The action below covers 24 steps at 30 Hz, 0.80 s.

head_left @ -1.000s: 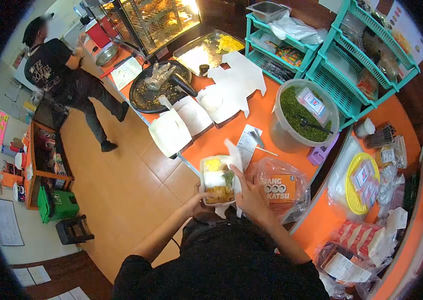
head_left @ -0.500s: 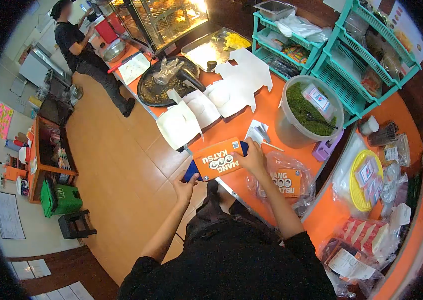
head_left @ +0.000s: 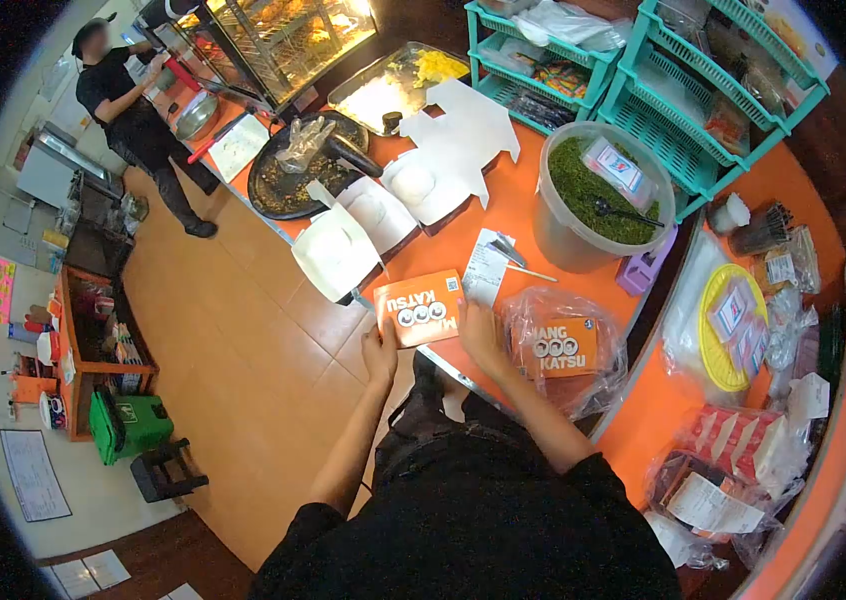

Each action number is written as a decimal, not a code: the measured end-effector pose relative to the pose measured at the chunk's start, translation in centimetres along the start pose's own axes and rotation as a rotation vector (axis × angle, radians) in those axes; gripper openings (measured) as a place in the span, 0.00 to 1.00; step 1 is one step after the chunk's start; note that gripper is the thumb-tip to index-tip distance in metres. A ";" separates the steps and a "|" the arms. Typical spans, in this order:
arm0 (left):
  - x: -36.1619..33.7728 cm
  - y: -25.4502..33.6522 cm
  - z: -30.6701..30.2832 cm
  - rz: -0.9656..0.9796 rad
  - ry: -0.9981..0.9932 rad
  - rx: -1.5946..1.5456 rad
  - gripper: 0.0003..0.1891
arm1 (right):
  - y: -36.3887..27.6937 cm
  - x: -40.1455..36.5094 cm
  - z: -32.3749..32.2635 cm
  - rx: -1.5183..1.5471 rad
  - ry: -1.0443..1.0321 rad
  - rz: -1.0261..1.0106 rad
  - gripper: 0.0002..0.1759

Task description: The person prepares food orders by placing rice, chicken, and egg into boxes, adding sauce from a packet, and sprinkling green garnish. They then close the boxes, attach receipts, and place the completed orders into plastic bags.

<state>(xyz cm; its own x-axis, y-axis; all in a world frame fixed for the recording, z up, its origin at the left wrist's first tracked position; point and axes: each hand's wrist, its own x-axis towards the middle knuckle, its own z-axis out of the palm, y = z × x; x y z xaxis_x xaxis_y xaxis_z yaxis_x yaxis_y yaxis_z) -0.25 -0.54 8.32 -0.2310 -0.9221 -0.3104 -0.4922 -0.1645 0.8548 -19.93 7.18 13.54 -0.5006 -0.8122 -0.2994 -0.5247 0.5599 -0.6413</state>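
Observation:
An orange box with white lettering [head_left: 421, 308] is held between my two hands at the edge of the orange counter. My left hand [head_left: 380, 352] grips its left side, and my right hand [head_left: 480, 335] has hold of its right side. To the right, a similar orange box [head_left: 565, 348] lies in a clear plastic bag [head_left: 611, 372]. Just beyond my right hand are a white receipt [head_left: 484, 268] and a thin stick [head_left: 531, 272]. Open white boxes [head_left: 335, 256] stand past the held box.
A round black pan [head_left: 273, 180], a metal tray [head_left: 353, 97] and a tub of green flakes [head_left: 550, 222] stand on the counter. Teal racks [head_left: 633, 130] are at the back right. Another person [head_left: 123, 105] stands at the far left, beside a heated display case [head_left: 283, 50].
The box has turned and shifted slightly left and its blue side flaps no longer show. The view has shifted, showing more of the receipt. The other person's stance has changed.

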 end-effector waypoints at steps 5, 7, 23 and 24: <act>-3.7 2.2 -0.6 0.174 0.100 -0.352 0.24 | 1.2 -2.9 -0.5 0.428 0.252 -0.336 0.19; -4.2 2.4 -0.4 0.284 0.141 -0.394 0.24 | 1.3 -3.1 -0.4 0.556 0.226 -0.345 0.22; -1.7 -0.1 -0.5 0.113 0.229 0.052 0.18 | 1.6 -0.3 2.1 0.305 0.292 -0.144 0.14; -1.7 0.1 -0.6 0.106 0.232 0.017 0.17 | 0.8 -0.7 1.3 0.401 0.281 -0.119 0.16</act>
<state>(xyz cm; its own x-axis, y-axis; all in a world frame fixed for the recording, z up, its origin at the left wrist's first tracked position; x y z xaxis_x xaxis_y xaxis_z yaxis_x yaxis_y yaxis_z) 0.57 0.75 9.18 -0.0837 -0.9899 -0.1140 -0.4901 -0.0588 0.8697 -19.11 8.02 12.35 -0.6483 -0.7603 -0.0418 -0.3109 0.3144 -0.8969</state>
